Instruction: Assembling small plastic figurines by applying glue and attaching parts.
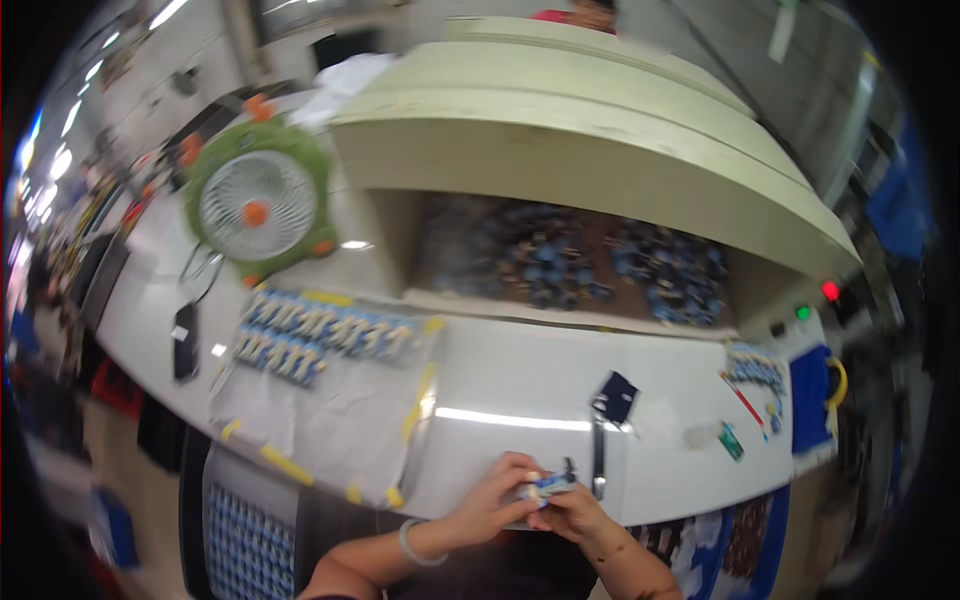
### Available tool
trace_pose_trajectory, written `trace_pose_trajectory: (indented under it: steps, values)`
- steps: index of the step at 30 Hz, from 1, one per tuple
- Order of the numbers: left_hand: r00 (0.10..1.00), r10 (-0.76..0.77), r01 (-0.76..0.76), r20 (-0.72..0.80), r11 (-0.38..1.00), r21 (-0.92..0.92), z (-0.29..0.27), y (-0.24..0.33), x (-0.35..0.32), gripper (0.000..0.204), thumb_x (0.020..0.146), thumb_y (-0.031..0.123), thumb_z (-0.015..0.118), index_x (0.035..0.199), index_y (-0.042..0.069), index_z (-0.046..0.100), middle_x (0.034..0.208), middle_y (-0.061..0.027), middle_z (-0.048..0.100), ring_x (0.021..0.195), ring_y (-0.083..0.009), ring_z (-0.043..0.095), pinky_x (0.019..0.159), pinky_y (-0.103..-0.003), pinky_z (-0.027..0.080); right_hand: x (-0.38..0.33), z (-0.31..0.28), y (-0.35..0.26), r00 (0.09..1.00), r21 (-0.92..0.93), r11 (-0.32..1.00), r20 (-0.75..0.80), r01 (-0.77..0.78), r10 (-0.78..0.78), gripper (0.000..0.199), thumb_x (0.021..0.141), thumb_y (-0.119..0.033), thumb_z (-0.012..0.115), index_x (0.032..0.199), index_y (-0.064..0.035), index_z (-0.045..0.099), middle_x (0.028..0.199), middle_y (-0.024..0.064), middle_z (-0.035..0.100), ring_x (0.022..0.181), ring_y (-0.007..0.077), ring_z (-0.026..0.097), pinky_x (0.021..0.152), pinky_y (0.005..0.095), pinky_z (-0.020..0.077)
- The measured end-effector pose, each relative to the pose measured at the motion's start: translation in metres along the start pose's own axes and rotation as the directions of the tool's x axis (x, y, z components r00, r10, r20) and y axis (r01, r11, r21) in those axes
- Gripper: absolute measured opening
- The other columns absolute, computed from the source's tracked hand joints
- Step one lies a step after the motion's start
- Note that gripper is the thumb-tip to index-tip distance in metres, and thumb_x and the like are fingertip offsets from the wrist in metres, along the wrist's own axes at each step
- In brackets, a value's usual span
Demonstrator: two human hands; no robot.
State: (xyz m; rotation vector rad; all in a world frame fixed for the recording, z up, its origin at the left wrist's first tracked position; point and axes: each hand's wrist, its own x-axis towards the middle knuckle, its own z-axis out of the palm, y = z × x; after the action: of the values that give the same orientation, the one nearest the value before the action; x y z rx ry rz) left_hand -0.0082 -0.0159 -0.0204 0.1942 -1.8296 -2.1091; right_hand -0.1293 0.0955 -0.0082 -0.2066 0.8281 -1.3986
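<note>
Close to the table's near edge I hold a small blue and cream figurine (548,486) with a dark part on top. My left hand (492,503) has its fingers closed on the figurine's left side. From the right, my right hand (574,516) grips it too, fingers curled beneath. The figurine's finer details are blurred, and my fingers hide part of it. Just right of my hands lies a dark strap-like tool (599,455) next to a small dark blue cloth-like piece (617,397).
Left, similar figurines (335,328) stand in rows on taped white paper (340,410). A cream booth (590,150) holds piles of blue parts (550,265). A green fan (258,205) and black adapter (186,342) sit left; a red pen (745,405) and blue tray (810,400) right.
</note>
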Motion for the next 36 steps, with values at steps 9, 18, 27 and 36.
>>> trace_pose_trajectory:
  steps: [9, 18, 27, 36]
  values:
    - [0.99, -0.084, 0.07, -0.109, 0.989, -0.129, 0.004, 0.001, -0.005, 0.027, 0.07, 0.003, 0.055, 0.097, -0.001, 0.049, 0.104, -0.0086, 0.036, 0.097, -0.0201, 0.042, 0.087, -0.03, 0.034, 0.012, -0.005, 0.005, 0.983, -0.009, 0.998, 0.174, -0.058, 0.058, 0.016, 0.084, -0.013, 0.041, 0.093, -0.0001, 0.048, 0.069, 0.0088, 0.055, 0.052, 0.0086, 0.05, 0.048, 0.0172, 0.0404]
    - [0.987, -0.095, 0.075, -0.133, 0.986, -0.148, 0.003, 0.006, -0.009, 0.028, 0.073, 0.006, 0.055, 0.099, -0.002, 0.049, 0.105, -0.0087, 0.035, 0.097, -0.0189, 0.042, 0.086, -0.029, 0.035, 0.012, -0.002, 0.011, 0.979, 0.017, 0.998, 0.197, -0.063, 0.058, 0.016, 0.085, -0.013, 0.041, 0.092, -0.0002, 0.047, 0.069, 0.008, 0.054, 0.053, 0.0083, 0.05, 0.048, 0.017, 0.0407]
    - [0.994, -0.092, 0.082, -0.061, 0.986, -0.148, 0.002, 0.005, -0.008, 0.03, 0.076, 0.003, 0.054, 0.105, -0.001, 0.045, 0.108, -0.0084, 0.033, 0.1, -0.018, 0.04, 0.085, -0.028, 0.037, 0.007, -0.001, 0.006, 0.987, 0.034, 0.999, 0.16, -0.033, 0.027, 0.017, 0.086, -0.012, 0.039, 0.094, 0.0019, 0.046, 0.071, 0.0099, 0.055, 0.056, 0.0096, 0.051, 0.049, 0.0175, 0.0414]
    - [0.998, -0.014, 0.012, -0.06, 0.999, -0.04, 0.001, 0.006, -0.005, 0.03, 0.075, 0.002, 0.055, 0.104, -0.001, 0.046, 0.107, -0.0089, 0.034, 0.099, -0.0185, 0.041, 0.084, -0.029, 0.037, 0.008, -0.001, 0.003, 0.979, 0.008, 0.999, 0.197, -0.048, 0.046, 0.017, 0.086, -0.011, 0.039, 0.095, 0.0011, 0.047, 0.071, 0.0095, 0.054, 0.056, 0.0091, 0.051, 0.049, 0.0171, 0.0413]
